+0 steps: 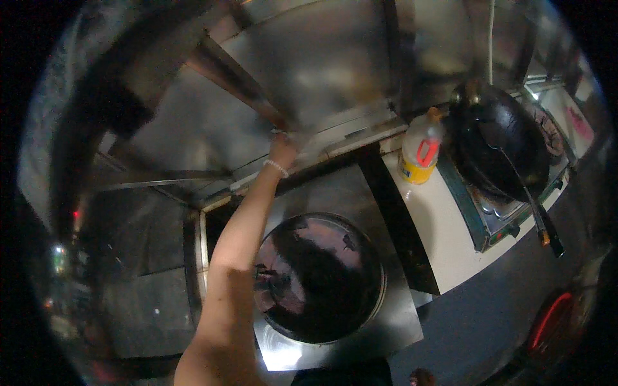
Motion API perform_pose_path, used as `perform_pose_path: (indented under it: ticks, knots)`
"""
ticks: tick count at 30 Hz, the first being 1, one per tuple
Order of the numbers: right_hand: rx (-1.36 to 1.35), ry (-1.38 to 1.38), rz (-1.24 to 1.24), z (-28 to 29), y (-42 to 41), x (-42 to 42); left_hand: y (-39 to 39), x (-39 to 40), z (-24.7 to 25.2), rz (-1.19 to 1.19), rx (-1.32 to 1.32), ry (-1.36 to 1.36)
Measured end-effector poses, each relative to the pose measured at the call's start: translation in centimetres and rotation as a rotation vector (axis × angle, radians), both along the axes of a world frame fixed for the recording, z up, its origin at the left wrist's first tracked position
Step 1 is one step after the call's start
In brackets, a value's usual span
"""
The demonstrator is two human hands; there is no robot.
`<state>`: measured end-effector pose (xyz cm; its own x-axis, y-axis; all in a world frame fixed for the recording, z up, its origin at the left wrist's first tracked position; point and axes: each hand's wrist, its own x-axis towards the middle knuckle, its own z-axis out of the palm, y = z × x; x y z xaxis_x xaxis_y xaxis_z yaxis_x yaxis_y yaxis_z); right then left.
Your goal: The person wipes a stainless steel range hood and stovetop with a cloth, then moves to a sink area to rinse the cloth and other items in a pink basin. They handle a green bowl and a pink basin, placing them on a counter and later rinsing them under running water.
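My left hand (284,147), a beaded bracelet at its wrist, reaches out to the foot of the steel back panel (338,72). A pale blur lies at its fingers, and I cannot tell whether they hold something. Just beyond the hand, a slanting metal strut (236,79) comes down. Beneath and to the right of the forearm is a round black griddle (333,289), set in a square steel top (400,333) and shiny with reflections. Part of its left edge is hidden by the arm. My right hand is out of view.
A plastic oil jug (419,154) with a red handle stands on a white counter (454,241). Right of it, a black wok (497,130) rests tilted on a gas stove (502,236), with a long-handled ladle (519,181) in it. A red-rimmed round object (550,321) sits low right.
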<state>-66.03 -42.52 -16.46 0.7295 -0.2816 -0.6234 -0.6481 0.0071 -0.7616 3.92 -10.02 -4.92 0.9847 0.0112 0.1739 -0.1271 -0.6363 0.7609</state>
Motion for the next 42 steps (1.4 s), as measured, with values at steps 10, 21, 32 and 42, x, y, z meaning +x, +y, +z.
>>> perform_pose_path:
  ticks: [10, 21, 32, 42]
  knots:
    - [-0.096, -0.086, -0.028, -1.4, -1.6, 3.0, -8.2, -18.2, 25.2, 0.299, 0.084, -0.548]
    - [-0.102, 0.127, -0.024, -1.7, -1.8, 2.0, -10.6, -9.5, 13.6, 0.553, 0.113, -0.806]
    - [0.121, 0.213, 0.012, 3.2, -2.1, -0.6, -5.8, -7.7, -0.5, 0.459, 0.063, -0.063]
    - [0.046, 0.087, 0.206, 3.7, -1.2, 3.3, 14.1, -28.2, 16.7, 0.427, -0.434, -0.606]
